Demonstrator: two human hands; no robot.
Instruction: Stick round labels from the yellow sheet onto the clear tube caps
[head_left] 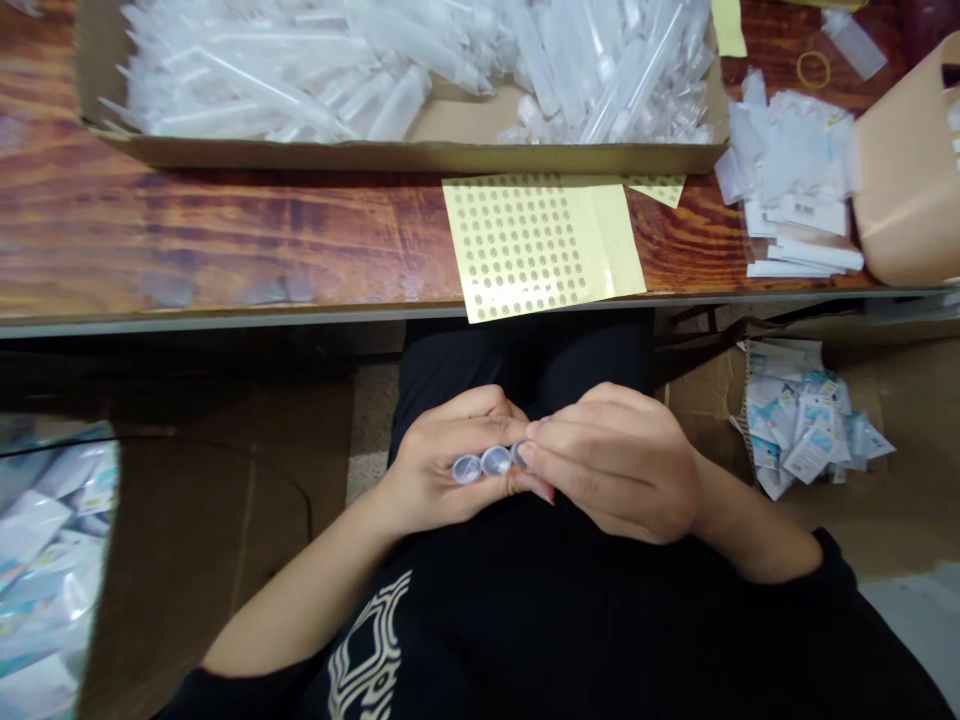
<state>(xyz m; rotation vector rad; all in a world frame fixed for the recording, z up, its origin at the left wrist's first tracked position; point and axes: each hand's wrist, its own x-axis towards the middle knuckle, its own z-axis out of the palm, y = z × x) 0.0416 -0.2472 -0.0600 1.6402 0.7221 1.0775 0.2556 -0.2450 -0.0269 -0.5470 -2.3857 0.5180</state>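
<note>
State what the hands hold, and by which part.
The left hand grips three small, round, translucent plastic pieces around their sides. The right hand partly covers one; whether it pinches that one is unclear.

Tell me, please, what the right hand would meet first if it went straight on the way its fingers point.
Likely the tubes in the left hand; the right hand seems to touch the nearest one, though depth is unclear.
</note>
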